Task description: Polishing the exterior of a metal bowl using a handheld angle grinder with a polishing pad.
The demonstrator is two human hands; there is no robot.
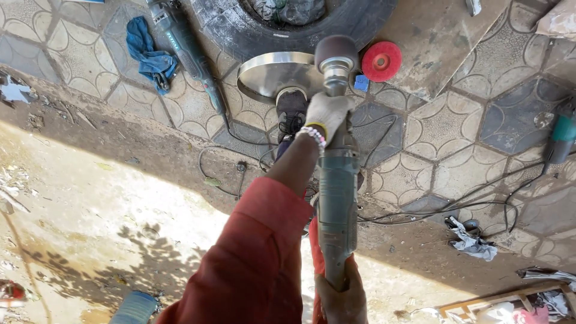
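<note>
Floor: you stand over patterned paving tiles (456, 138), grey and dusty.
Ground: bare sandy dirt (90, 198) lies to your left.
Light: bright sun there, tiles shaded.

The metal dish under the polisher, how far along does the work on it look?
Looks done: the visible rim of the metal dish shines bright and mirror-like. In hand: the gloved left hand grips the polisher near its head, the bare right hand its tail, with the drum head at the dish's edge. Left: cannot tell, the tool and a shoe hide the rest of the dish.
</note>
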